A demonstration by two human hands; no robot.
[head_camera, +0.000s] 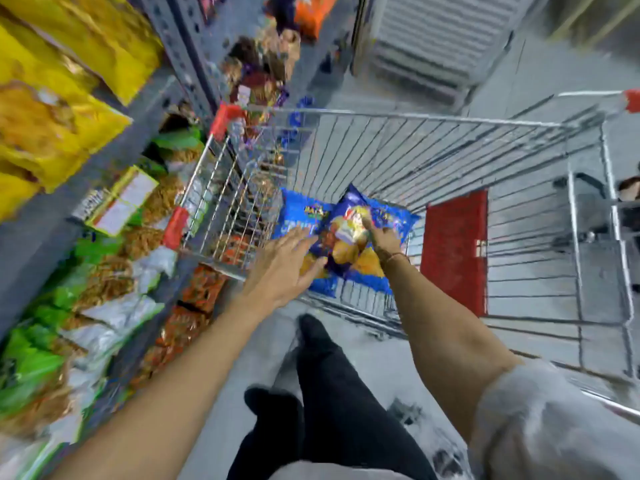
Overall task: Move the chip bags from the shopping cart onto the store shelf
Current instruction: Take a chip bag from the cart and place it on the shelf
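Blue chip bags lie in the near left corner of the wire shopping cart [450,133]. One blue bag [346,237] with pictured yellow chips is tilted up above the others, and my right hand [381,237] grips its right side. My left hand [284,261] reaches over the cart's near rim with fingers spread, touching the bag's left edge. Another blue bag [298,213] lies flat underneath. The store shelf [45,216] runs along the left. The picture is blurred.
The shelves on the left hold yellow bags [52,109] above and green, white and orange snack bags [104,282] below. A red flap [453,251] stands inside the cart. My dark-trousered legs [329,393] stand on the grey floor beside the cart.
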